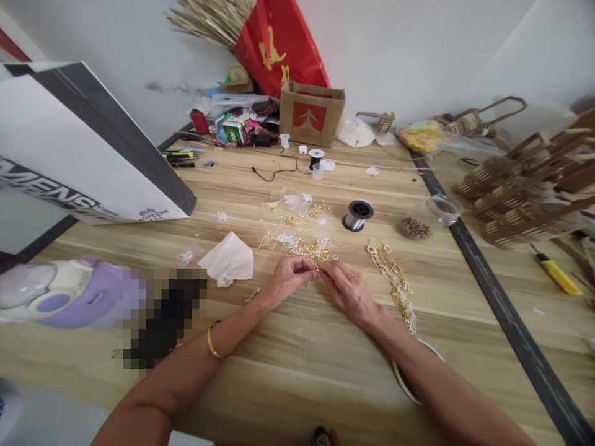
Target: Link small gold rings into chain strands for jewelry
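My left hand and my right hand meet over the table, both with fingers pinched together. Whatever lies between the fingertips is too small to make out. Just beyond them is a pile of small gold and silver jewelry pieces. Farther back, several little clear bags hold more gold and white pieces. To the right of my right hand lies a bunch of gold and silver chains, with rings at the far end. A short silver chain rests beside my left wrist.
Behind the chains stand a spool of wire and a tipped jar of dark beads. A crumpled tissue, a purple-and-white bottle and a large white box are on the left. Wooden baskets and a yellow-handled tool occupy the right.
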`<state>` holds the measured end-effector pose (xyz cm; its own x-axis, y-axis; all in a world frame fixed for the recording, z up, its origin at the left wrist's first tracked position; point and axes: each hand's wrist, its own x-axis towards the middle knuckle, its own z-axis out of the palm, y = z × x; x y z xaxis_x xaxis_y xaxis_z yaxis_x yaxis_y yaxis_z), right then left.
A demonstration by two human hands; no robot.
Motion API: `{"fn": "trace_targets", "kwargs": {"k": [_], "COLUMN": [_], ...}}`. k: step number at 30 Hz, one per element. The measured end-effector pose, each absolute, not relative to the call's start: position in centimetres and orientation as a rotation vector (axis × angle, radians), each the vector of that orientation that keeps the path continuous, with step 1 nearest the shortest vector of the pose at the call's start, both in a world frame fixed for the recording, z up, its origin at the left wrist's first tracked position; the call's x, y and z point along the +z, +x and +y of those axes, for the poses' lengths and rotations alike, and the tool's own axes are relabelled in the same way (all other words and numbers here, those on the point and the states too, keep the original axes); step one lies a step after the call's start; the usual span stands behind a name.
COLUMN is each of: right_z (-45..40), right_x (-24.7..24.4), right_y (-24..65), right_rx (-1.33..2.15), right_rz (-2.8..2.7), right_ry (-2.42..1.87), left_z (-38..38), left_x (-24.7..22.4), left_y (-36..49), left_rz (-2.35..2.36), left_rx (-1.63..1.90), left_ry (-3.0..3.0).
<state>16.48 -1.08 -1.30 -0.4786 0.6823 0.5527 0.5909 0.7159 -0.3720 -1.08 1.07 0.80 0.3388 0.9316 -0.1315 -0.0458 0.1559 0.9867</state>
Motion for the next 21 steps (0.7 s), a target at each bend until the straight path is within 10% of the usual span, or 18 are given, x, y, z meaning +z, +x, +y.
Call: {"fn": "trace_targets", "kwargs": {"k": [21], "right_z": [-1.30], "right_x": [-0.59], "right_y": [17.16], "right_rx": [0.043], "right_rz": [-2.358], "right_ry": [-0.948], "left_z": [0.89], "left_x": [0.63], "left_y": [-1.31], "left_rz": [0.917], "left_rx": [0.805], "left_ry": [1.206]}}
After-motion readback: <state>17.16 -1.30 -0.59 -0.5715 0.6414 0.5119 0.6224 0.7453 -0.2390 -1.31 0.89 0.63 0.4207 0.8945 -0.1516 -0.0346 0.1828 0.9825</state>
